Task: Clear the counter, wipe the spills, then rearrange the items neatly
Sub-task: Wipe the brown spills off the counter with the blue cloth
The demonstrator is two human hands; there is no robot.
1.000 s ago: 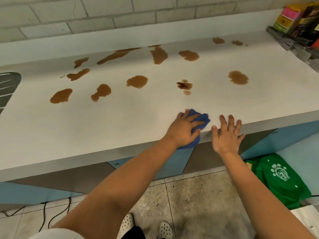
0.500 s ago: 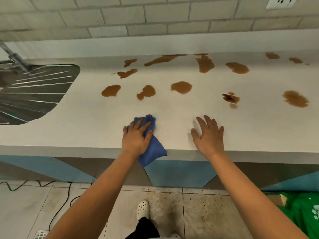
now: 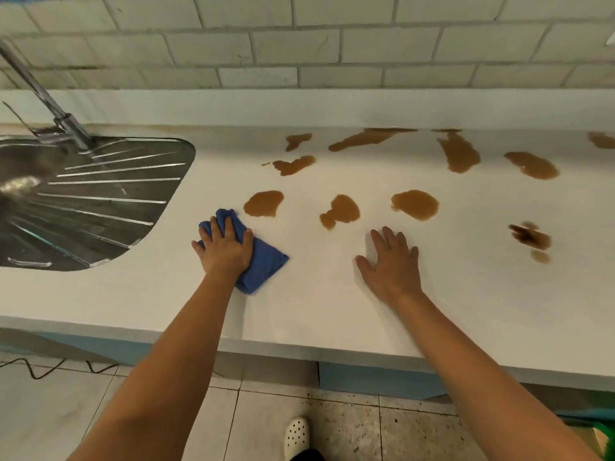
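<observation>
Several brown spills [image 3: 264,203] spread over the white counter [image 3: 316,294], from its middle to the back and right. My left hand [image 3: 226,249] presses a blue cloth [image 3: 264,264] flat on the counter, fingers spread over it, just below and left of the nearest spill. My right hand [image 3: 391,262] lies flat on the bare counter with its fingers straight, below another spill [image 3: 341,211]. A darker stain [image 3: 530,237] sits to the right of that hand.
A steel sink drainboard [image 3: 86,201] with a tap [image 3: 50,104] fills the left end of the counter. A tiled wall [image 3: 299,44] backs the counter. The counter's front edge runs below my forearms, with a tiled floor and a white shoe [image 3: 297,435] beneath.
My left hand has slid the blue cloth from the counter's front edge up and left, close to the nearest spill. My right hand has moved further onto the counter. The view has shifted left.
</observation>
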